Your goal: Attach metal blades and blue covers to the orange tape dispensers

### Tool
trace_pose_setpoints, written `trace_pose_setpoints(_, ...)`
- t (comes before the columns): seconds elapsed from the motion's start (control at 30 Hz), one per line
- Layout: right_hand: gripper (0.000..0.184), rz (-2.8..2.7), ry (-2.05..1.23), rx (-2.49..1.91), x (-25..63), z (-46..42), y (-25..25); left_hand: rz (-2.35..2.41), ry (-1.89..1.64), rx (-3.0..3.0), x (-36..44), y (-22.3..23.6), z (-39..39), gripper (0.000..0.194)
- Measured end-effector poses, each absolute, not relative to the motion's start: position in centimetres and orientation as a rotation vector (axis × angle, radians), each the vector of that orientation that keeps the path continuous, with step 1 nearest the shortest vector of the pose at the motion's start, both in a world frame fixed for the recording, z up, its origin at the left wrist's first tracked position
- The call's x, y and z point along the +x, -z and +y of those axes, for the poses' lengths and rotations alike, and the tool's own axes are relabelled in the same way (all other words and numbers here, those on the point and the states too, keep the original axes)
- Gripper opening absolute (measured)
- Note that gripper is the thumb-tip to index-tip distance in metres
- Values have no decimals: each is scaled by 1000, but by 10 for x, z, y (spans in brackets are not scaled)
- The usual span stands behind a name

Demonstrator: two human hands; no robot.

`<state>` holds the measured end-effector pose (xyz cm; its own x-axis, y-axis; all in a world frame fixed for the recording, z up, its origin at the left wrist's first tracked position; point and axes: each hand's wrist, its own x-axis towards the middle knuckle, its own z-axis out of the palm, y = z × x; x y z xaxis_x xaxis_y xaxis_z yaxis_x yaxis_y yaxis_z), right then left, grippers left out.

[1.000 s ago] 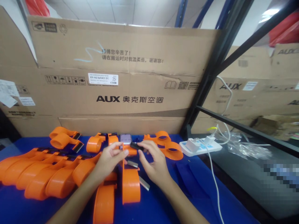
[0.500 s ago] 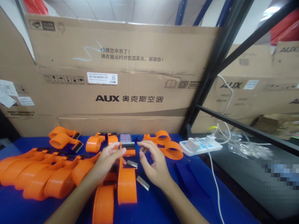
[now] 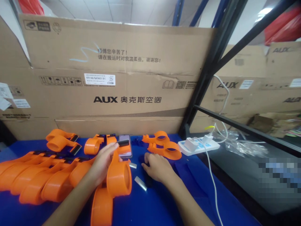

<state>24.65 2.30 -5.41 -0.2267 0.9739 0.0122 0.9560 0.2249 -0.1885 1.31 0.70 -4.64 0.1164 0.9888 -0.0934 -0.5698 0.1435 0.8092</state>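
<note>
My left hand (image 3: 103, 161) is closed around an orange tape dispenser (image 3: 119, 179), raised off the table with its ring facing me. A black strip (image 3: 123, 143) sits along the dispenser's upper end, by my fingertips. My right hand (image 3: 157, 167) is low over the blue table, its fingers curled downward; whatever they may hold is hidden. Between the hands lie two small metal blades, one flat plate (image 3: 140, 183) in front and another (image 3: 133, 165) partly behind the held dispenser. Another orange dispenser (image 3: 101, 207) lies beneath the raised one.
A row of orange dispensers (image 3: 56, 185) fills the left side. More dispensers (image 3: 168, 150) lie at the back right, beside small blue parts (image 3: 138, 140). A phone (image 3: 128, 150) is behind my left hand. A white power strip (image 3: 199, 144) trails a cable at right; cardboard (image 3: 127, 116) stands behind.
My left hand has lifted and tilted the dispenser, turning its ring toward me. My right hand has moved away from it, down to the table, with its fingers curling. The view shifted slightly.
</note>
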Motion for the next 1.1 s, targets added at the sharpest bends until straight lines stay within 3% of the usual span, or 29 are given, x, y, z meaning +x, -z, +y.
trace_pose_setpoints(0.23, 14, -2313, -192, -1699, 238, 24, 53, 831, -1302, 794, 15, 45, 4, 28)
trace_pose_setpoints(0.5, 21, -2117, -159, -1874, 258, 34, 58, 886, -1263, 800, 13, 48, 4, 33)
trace_pose_setpoints(0.83, 24, -2187, -267, -1559, 245, 36, 64, 889, -1273, 800, 15, 49, 6, 33)
trace_pose_setpoints(1.0, 55, -2179, -212, -1418, 239, 41, 75, 861, -1288, 787, 16, 48, 3, 31)
trace_pose_setpoints(1.1, 64, -2233, -240, -1452, 237, 43, 82, 847, -1295, 804, 17, 48, 3, 31)
